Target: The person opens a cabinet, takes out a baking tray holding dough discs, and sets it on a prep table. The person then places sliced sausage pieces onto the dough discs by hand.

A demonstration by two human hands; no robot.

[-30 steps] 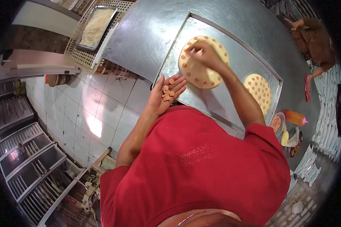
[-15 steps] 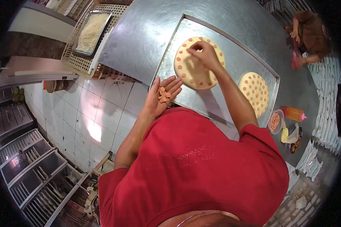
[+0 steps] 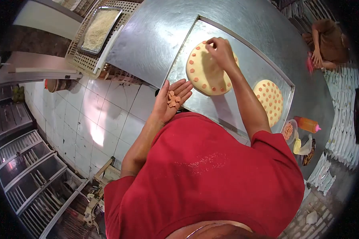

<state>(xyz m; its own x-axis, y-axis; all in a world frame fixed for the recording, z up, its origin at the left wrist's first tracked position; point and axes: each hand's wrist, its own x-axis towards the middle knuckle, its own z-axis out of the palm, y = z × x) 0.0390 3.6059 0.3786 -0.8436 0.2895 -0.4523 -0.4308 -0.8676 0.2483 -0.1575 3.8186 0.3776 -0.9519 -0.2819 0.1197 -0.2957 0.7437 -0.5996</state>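
My left hand (image 3: 170, 101) is palm up just off the tray's near left corner, cupping a small pile of orange sausage slices (image 3: 174, 99). Over the far part of a large round dough (image 3: 199, 67), my right hand (image 3: 220, 51) has thumb and fingers pinched together. What sits between those fingertips is too small to make out. Sausage slices line the edge of this dough, partly covered by my hand and its shadow. To the right, a smaller dough round (image 3: 269, 97) is dotted all over with slices. Both lie on a rimmed metal tray (image 3: 249, 65).
At right stand a bowl of sausage pieces (image 3: 288, 130), an orange squeeze bottle (image 3: 308, 125) and a yellow-filled container (image 3: 297, 146). A tray of pale shreds (image 3: 101, 30) rests on a plastic crate (image 3: 83, 61). Another person (image 3: 327, 46) is across the steel table (image 3: 155, 36).
My right hand has moved slightly right and farther up over the large dough's far edge. My left hand stays put with its slices. The other person's hands have come together.
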